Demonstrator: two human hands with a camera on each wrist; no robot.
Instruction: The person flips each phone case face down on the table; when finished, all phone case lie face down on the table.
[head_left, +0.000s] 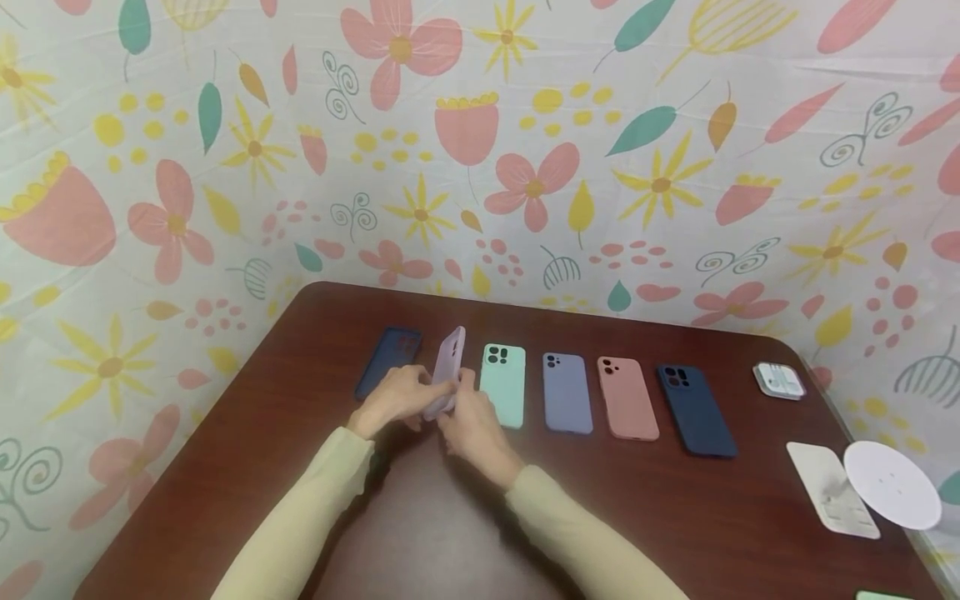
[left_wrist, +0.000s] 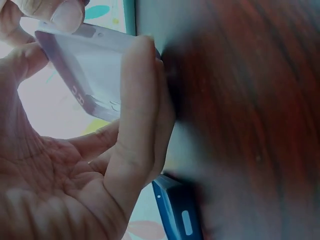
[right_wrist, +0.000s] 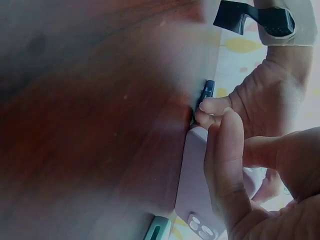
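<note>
Both hands hold a lilac phone case (head_left: 448, 360), raised on edge and tilted above the table. On one side my left hand (head_left: 399, 393) grips it, its fingers across the long edge in the left wrist view, where the hollow inside of the case (left_wrist: 92, 65) shows. From the other side my right hand (head_left: 477, 422) pinches the near end. In the right wrist view the case's back (right_wrist: 192, 175) and camera holes face out. A dark blue phone case (head_left: 388, 360) lies just left of the hands, and a mint green one (head_left: 503, 385) just right.
Rightward in a row lie a periwinkle case (head_left: 567, 396), a pink case (head_left: 628, 400) and a navy case (head_left: 697, 412). Farther right are a small clear-topped box (head_left: 780, 381), a pale flat card (head_left: 828, 487) and a white disc (head_left: 892, 485) by the table edge. Flowered cloth (head_left: 532, 183) hangs behind.
</note>
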